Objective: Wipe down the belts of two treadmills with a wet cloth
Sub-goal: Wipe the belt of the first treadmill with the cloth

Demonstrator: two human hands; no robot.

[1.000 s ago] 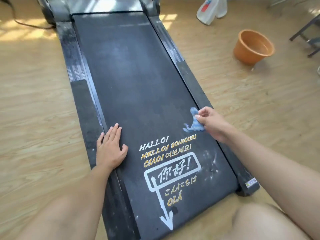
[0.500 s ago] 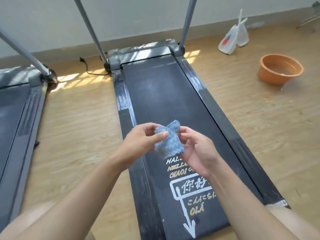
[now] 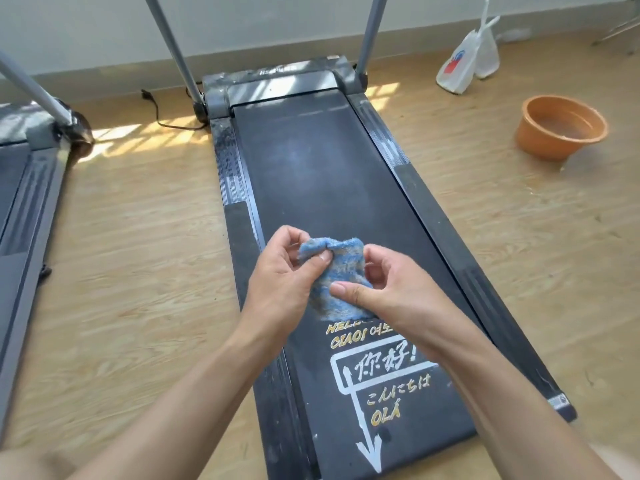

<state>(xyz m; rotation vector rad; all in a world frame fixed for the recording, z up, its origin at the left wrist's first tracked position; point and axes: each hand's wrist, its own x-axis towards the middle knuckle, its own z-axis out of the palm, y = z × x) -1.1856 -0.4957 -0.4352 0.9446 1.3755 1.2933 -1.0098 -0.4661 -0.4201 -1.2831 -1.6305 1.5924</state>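
A small blue cloth (image 3: 341,268) hangs in the air above the near half of the middle treadmill's black belt (image 3: 322,174). My left hand (image 3: 284,282) pinches its upper left corner. My right hand (image 3: 388,292) grips its lower right part with thumb and fingers. Both hands hold the cloth off the belt, just above the printed greetings (image 3: 384,368). A second treadmill (image 3: 24,209) lies at the far left, only partly in view.
An orange basin (image 3: 561,128) stands on the wooden floor to the right. Two white plastic bags (image 3: 467,60) lean by the wall behind it. A power cable (image 3: 162,116) runs along the floor between the treadmills. Grey uprights rise from both treadmills' front ends.
The cloth was lifted off the belt's right edge, and my left hand left the belt to join the right on it. Both hands now spread the cloth in the air.
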